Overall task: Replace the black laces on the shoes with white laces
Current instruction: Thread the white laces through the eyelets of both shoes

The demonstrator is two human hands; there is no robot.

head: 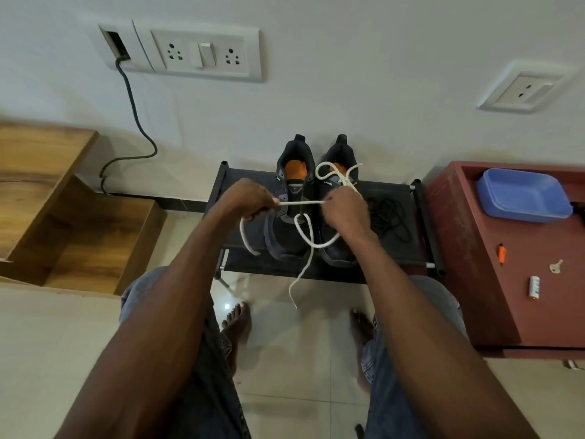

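White lace (302, 203) runs taut between your hands, likely straightening it for threading. Left hand (253, 198) and right hand (343, 210) each pinch it above the shoes (285, 229).

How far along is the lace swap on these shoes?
Done: black laces lie loose on the rack, out of both shoes. In hand: left hand and right hand stretch a white lace above them. Left: threading either shoe; no white lace visibly runs through eyelets yet.

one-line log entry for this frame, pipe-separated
left hand: grips white lace | right hand: pinches same lace | shoes: on rack | black laces: off, on rack
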